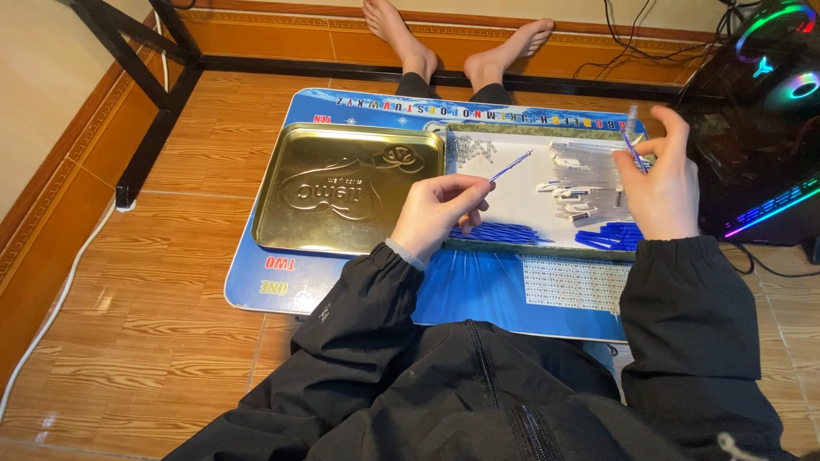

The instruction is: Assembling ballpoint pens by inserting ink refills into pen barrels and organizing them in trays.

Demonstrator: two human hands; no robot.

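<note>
My left hand [436, 213] pinches a thin blue pen refill [511, 166] that points up and to the right over a white tray [521, 205]. My right hand [658, 175] is raised over the tray's right side and holds a clear pen barrel with a blue refill [633, 141] upright between thumb and fingers. In the tray lie a pile of blue refills [500, 232], blue caps [611, 236], clear pen barrels [589, 166] and small clear parts [472, 150].
An empty gold metal tin lid [346, 188] lies left of the tray on a blue alphabet mat [487, 286] on the wooden floor. A computer case with coloured lights [764, 119] stands at the right. A black table leg [158, 102] is at the left. My bare feet [453, 43] are beyond the mat.
</note>
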